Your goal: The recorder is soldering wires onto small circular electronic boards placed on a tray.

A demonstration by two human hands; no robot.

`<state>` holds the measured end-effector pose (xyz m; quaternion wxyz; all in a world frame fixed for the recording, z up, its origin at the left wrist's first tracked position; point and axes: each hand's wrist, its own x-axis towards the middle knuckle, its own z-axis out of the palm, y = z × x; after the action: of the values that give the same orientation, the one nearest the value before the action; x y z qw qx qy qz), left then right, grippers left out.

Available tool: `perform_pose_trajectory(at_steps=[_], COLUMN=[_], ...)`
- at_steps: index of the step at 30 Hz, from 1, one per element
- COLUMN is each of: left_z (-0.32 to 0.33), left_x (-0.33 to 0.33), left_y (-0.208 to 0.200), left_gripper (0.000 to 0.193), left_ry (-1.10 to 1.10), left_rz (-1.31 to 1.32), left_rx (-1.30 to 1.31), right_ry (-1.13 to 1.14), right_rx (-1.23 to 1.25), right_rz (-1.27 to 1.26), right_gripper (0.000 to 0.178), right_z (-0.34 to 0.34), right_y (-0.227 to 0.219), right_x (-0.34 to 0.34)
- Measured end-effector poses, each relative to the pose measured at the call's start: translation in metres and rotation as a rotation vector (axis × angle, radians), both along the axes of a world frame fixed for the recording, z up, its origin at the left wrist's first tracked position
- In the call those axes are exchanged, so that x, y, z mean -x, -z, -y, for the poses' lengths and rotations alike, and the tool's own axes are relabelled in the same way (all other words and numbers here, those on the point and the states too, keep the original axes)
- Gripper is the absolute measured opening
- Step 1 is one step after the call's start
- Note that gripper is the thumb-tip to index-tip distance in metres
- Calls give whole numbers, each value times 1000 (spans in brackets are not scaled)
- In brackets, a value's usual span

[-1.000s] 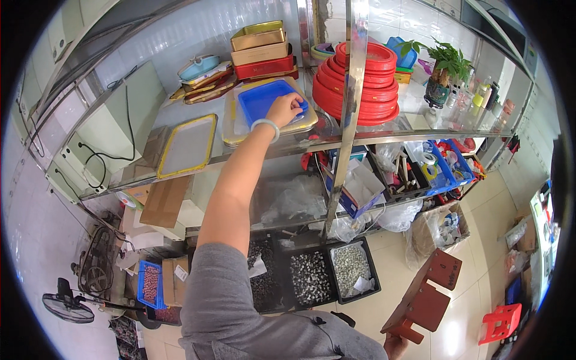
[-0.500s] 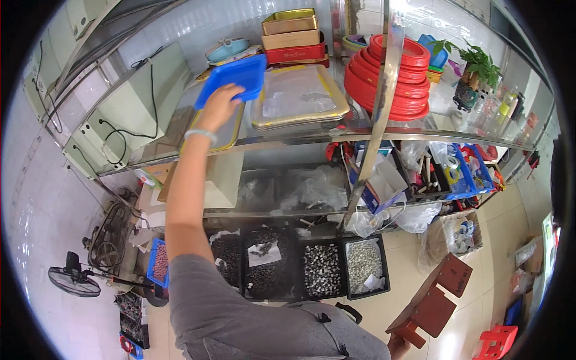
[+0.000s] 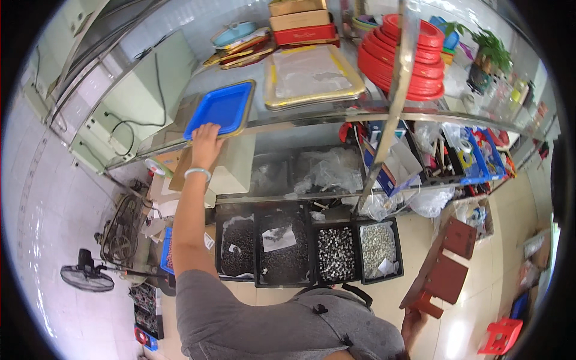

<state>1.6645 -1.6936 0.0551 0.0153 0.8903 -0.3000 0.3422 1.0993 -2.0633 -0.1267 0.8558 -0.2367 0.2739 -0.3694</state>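
Observation:
On the upper shelf, at the left, a shallow blue plastic tray (image 3: 219,111) lies over a gold-rimmed tray. My left hand (image 3: 206,143) reaches up to it, with the fingers curled over its near edge and the thumb hidden. Low on the right, my right hand (image 3: 414,321) grips the lower end of a reddish-brown notched plate (image 3: 447,267), which tilts up and to the right. Part of that hand is hidden by the plate. Right of the blue tray sits a stack of gold-rimmed trays (image 3: 315,78).
A metal post (image 3: 399,90) stands before stacked red basins (image 3: 414,60). Beneath the shelves are black bins of small dark parts (image 3: 285,252) and pale parts (image 3: 378,243). A black fan (image 3: 87,277) stands at left, a red stool (image 3: 503,336) at lower right.
My left hand has brought the blue tray down and toward me onto the shelf, uncovering the pile behind it. The notched plate in my right hand has shifted slightly up and right in view.

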Motion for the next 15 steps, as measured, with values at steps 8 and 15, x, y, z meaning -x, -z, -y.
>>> perform_pose_trajectory(at_steps=[8, 15], left_z=[17, 186], left_x=[2, -38], left_y=[-50, -62], left_gripper=[40, 39], left_ry=[10, 124], left_rz=[414, 404], left_rx=[188, 55], right_ry=[124, 308], right_rx=[-72, -61], right_rz=[57, -89], right_gripper=[49, 39], right_z=[5, 8], right_y=[6, 4], right_x=[19, 30])
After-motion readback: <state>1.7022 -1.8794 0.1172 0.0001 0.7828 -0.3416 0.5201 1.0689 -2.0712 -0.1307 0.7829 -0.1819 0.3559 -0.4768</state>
